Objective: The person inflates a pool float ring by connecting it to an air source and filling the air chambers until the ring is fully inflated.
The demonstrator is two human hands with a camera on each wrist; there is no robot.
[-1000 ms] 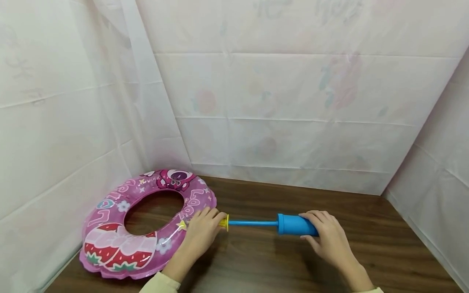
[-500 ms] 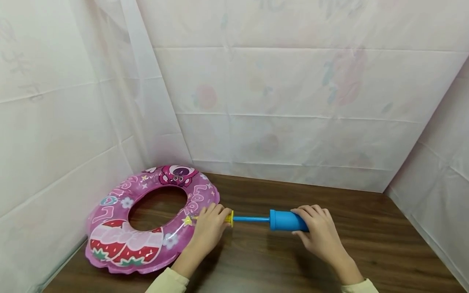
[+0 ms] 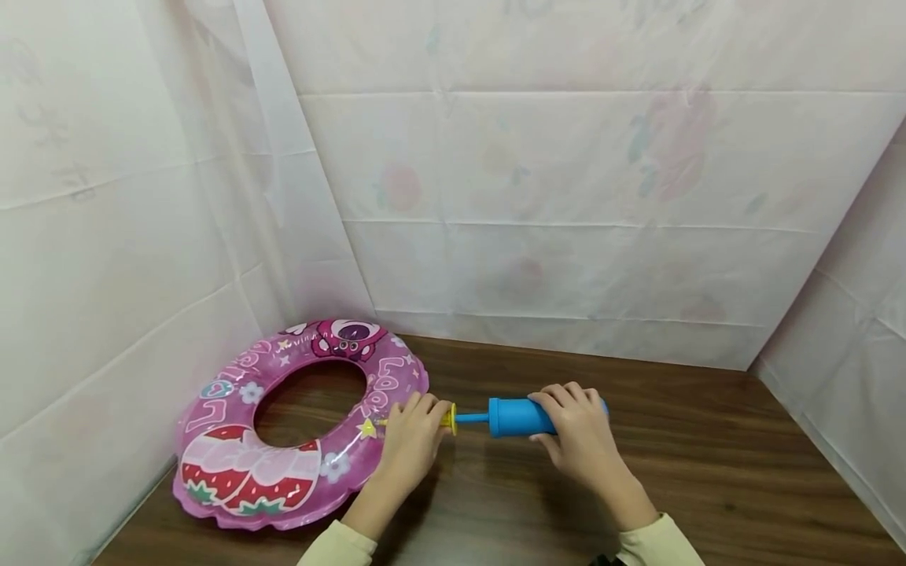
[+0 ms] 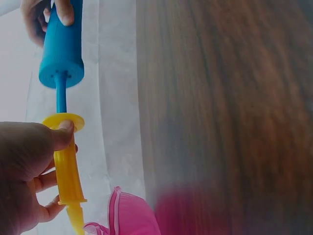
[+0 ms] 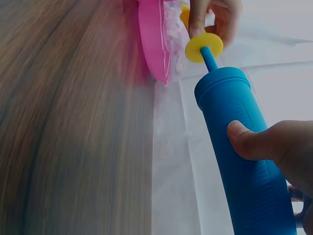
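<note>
A hand pump with a blue barrel (image 3: 522,417) and a yellow nozzle end (image 4: 67,169) is held level above the table. My left hand (image 3: 413,436) grips the yellow end, its thumb by the round flange. The right hand (image 3: 579,432) is wrapped round the blue barrel, thumb along its side in the right wrist view. A short length of blue rod (image 3: 473,418) shows between flange and barrel. The yellow tip points at the pink inflatable swim ring (image 3: 340,465); whether it sits in a valve is not clear. The ring looks inflated and lies left of my hands.
A dark wood-grain table (image 3: 708,464) lies under everything. Pale printed cloth (image 3: 566,173) hangs behind it and on both sides. The swim ring's far left side is close to the left cloth.
My right hand has pushed the blue barrel leftward toward the left hand, so much less rod shows. The left hand still grips the yellow end, and the ring looks much the same.
</note>
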